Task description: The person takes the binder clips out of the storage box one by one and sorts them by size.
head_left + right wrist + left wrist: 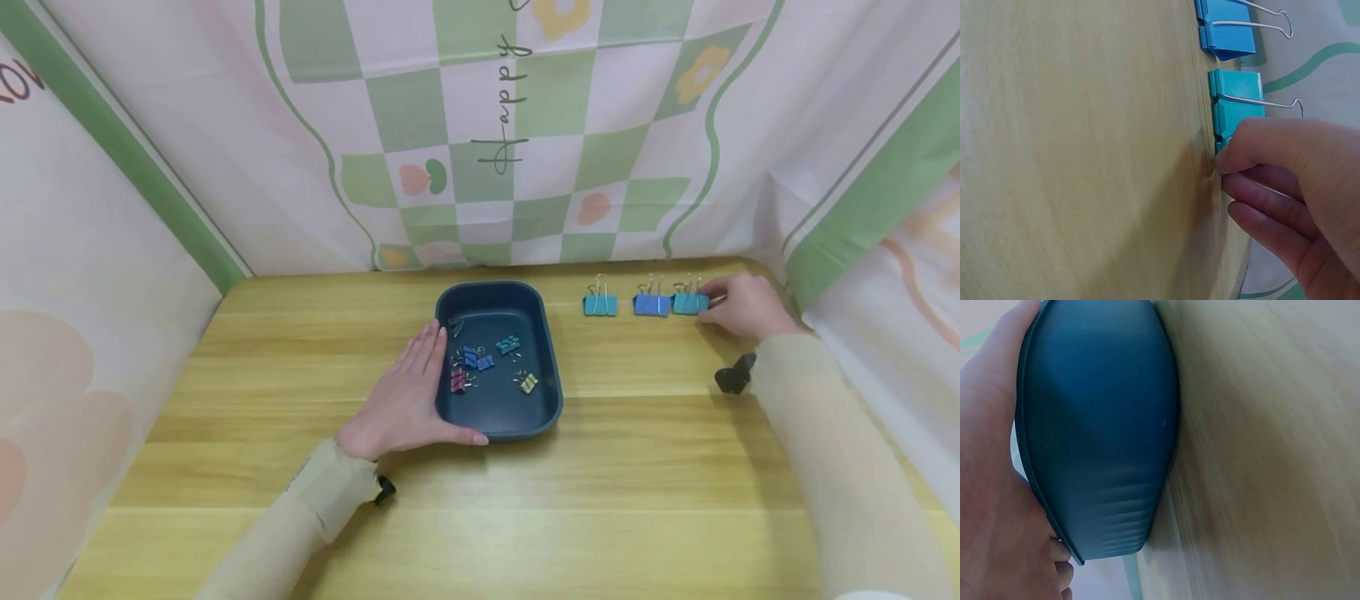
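Observation:
A dark blue tray (498,417) stands on the table with several small binder clips in it. My left hand (405,392) rests against it, fingers stretched along the left rim and thumb on the near edge. In the left wrist view the tray's outer wall (1097,419) fills much of the picture. Far right, my right hand (742,305) pinches the right end of a large teal binder clip (688,303) between thumb and fingers. Beside that clip stands a large blue binder clip (651,305), and further left another teal clip (600,305); all have handles pointing up.
Inside the tray lie a yellow clip (528,382), a magenta clip (458,382), a small teal clip (507,344) and blue clips (470,358). A patterned cloth (480,108) hangs behind the wooden table (615,500), and more cloth hangs at both sides.

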A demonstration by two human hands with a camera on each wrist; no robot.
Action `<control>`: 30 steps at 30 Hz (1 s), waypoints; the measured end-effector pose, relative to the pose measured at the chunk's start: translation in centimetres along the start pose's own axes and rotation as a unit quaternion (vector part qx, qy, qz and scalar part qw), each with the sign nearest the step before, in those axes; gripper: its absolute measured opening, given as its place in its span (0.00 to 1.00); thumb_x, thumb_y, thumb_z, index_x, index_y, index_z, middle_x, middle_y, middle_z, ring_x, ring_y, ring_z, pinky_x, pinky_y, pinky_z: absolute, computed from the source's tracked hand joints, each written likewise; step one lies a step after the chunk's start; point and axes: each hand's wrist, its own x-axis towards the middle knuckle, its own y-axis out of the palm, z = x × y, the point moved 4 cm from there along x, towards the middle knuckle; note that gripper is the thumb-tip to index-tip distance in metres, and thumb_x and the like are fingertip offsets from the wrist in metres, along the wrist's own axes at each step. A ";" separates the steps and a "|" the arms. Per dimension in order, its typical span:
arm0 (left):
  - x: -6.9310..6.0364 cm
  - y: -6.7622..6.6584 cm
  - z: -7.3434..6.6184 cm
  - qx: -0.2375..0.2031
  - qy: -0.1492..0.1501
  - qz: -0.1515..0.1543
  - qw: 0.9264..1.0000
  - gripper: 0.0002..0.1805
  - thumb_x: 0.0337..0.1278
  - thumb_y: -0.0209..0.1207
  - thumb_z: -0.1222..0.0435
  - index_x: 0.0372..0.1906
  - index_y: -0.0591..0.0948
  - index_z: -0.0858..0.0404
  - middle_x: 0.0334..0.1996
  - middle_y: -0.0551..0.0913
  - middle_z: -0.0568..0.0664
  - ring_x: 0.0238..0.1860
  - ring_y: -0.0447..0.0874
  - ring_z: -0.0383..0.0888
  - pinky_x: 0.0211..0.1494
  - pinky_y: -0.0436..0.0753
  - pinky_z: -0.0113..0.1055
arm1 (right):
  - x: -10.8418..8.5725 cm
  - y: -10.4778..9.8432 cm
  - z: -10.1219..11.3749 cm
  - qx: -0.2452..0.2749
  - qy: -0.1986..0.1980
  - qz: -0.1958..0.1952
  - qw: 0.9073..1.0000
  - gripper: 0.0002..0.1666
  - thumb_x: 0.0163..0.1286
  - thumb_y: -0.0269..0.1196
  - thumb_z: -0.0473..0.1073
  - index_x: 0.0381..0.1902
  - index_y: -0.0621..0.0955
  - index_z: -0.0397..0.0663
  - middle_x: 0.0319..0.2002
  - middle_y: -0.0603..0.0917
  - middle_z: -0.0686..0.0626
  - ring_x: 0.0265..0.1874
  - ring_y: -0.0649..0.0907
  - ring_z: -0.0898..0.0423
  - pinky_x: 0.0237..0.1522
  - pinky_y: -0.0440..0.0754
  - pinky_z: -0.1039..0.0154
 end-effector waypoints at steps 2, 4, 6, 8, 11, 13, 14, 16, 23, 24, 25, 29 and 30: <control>0.0 0.0 0.0 -0.001 -0.002 0.000 1.000 0.84 0.27 0.48 0.12 0.81 0.41 0.69 0.81 0.37 0.61 0.80 0.31 0.49 0.79 0.43 0.42 | 0.0 0.1 0.0 0.001 -0.001 -0.003 1.000 0.27 0.57 0.74 0.39 0.53 0.83 0.31 0.47 0.86 0.31 0.46 0.82 0.33 0.53 0.72 0.34; 0.0 -0.1 0.0 -0.001 -0.003 0.001 1.000 0.84 0.27 0.48 0.11 0.81 0.41 0.69 0.81 0.37 0.61 0.80 0.31 0.49 0.79 0.42 0.41 | 0.0 0.1 -0.1 0.006 0.002 0.000 1.000 0.28 0.57 0.74 0.40 0.54 0.83 0.30 0.47 0.85 0.31 0.46 0.83 0.33 0.53 0.72 0.34; 0.0 -0.1 0.0 -0.002 -0.004 0.002 1.000 0.84 0.27 0.48 0.11 0.81 0.41 0.68 0.81 0.37 0.61 0.80 0.31 0.48 0.79 0.42 0.41 | -0.1 0.1 -0.1 0.012 0.008 0.005 1.000 0.30 0.59 0.73 0.40 0.57 0.81 0.30 0.49 0.85 0.30 0.47 0.82 0.32 0.55 0.72 0.33; 0.0 -0.1 0.0 -0.001 -0.004 0.004 1.000 0.84 0.27 0.47 0.11 0.81 0.40 0.68 0.82 0.37 0.60 0.80 0.31 0.48 0.79 0.42 0.41 | -0.3 0.1 -0.1 0.020 0.017 0.015 1.000 0.33 0.60 0.73 0.42 0.60 0.79 0.30 0.52 0.83 0.29 0.49 0.82 0.30 0.56 0.71 0.31; 0.0 0.0 0.1 0.000 -0.005 0.005 1.000 0.84 0.27 0.47 0.11 0.81 0.40 0.68 0.82 0.36 0.60 0.80 0.30 0.48 0.79 0.41 0.41 | -0.7 -0.1 0.0 0.034 0.033 0.023 0.999 0.38 0.62 0.73 0.45 0.65 0.76 0.32 0.57 0.80 0.28 0.52 0.80 0.29 0.59 0.69 0.30; 0.0 0.0 0.1 0.001 -0.006 0.006 1.000 0.84 0.27 0.46 0.11 0.81 0.40 0.68 0.82 0.36 0.60 0.80 0.30 0.48 0.79 0.41 0.41 | -0.9 -0.3 0.2 0.043 0.037 0.021 0.998 0.40 0.63 0.73 0.48 0.67 0.74 0.32 0.59 0.78 0.27 0.54 0.79 0.28 0.60 0.69 0.30; 0.0 0.0 0.1 0.001 -0.007 0.007 1.000 0.84 0.27 0.47 0.11 0.81 0.40 0.68 0.82 0.36 0.60 0.80 0.29 0.47 0.79 0.41 0.41 | -0.9 -0.4 0.3 0.047 0.039 0.019 0.998 0.42 0.63 0.73 0.49 0.68 0.73 0.32 0.60 0.77 0.27 0.54 0.79 0.28 0.60 0.69 0.30; 0.0 0.1 0.1 0.001 -0.008 0.009 1.000 0.84 0.26 0.46 0.11 0.81 0.39 0.67 0.82 0.35 0.59 0.80 0.29 0.47 0.79 0.40 0.40 | -1.1 -0.9 0.7 0.055 0.040 0.009 0.998 0.44 0.64 0.73 0.51 0.69 0.71 0.31 0.62 0.75 0.26 0.56 0.77 0.28 0.60 0.69 0.30; 0.1 0.0 0.0 -0.001 -0.005 0.008 1.000 0.84 0.27 0.47 0.11 0.81 0.39 0.68 0.81 0.35 0.60 0.80 0.29 0.48 0.79 0.40 0.41 | -1.2 -3.0 3.2 0.078 0.023 -0.034 0.996 0.52 0.63 0.74 0.58 0.74 0.67 0.33 0.66 0.71 0.26 0.62 0.70 0.26 0.60 0.67 0.28; 0.1 0.0 0.0 -0.001 -0.005 0.008 1.000 0.84 0.27 0.47 0.11 0.81 0.39 0.68 0.81 0.35 0.60 0.80 0.30 0.48 0.79 0.40 0.40 | -1.2 -3.3 3.7 0.075 0.018 -0.040 0.996 0.53 0.63 0.74 0.59 0.74 0.67 0.34 0.67 0.71 0.27 0.62 0.70 0.26 0.60 0.67 0.28; 0.1 0.0 0.0 -0.002 -0.005 0.008 1.000 0.84 0.27 0.47 0.11 0.81 0.39 0.68 0.81 0.35 0.60 0.80 0.30 0.48 0.79 0.40 0.40 | -1.2 -3.6 4.2 0.074 0.014 -0.043 0.996 0.53 0.63 0.74 0.60 0.74 0.67 0.34 0.67 0.71 0.28 0.63 0.70 0.25 0.60 0.67 0.28; 0.0 -0.1 0.0 0.000 -0.006 0.011 1.000 0.85 0.27 0.47 0.11 0.81 0.38 0.67 0.81 0.34 0.59 0.80 0.29 0.47 0.79 0.40 0.40 | -1.4 -4.6 6.9 0.059 -0.008 -0.054 0.997 0.51 0.64 0.73 0.60 0.73 0.69 0.35 0.67 0.72 0.29 0.64 0.70 0.25 0.61 0.67 0.28; 0.0 -0.1 0.0 0.000 -0.007 0.012 1.000 0.85 0.27 0.47 0.11 0.81 0.37 0.67 0.81 0.34 0.59 0.80 0.29 0.47 0.79 0.39 0.40 | -1.4 -4.8 7.6 0.054 -0.014 -0.056 0.997 0.50 0.64 0.73 0.59 0.73 0.69 0.35 0.66 0.72 0.28 0.63 0.70 0.25 0.61 0.67 0.28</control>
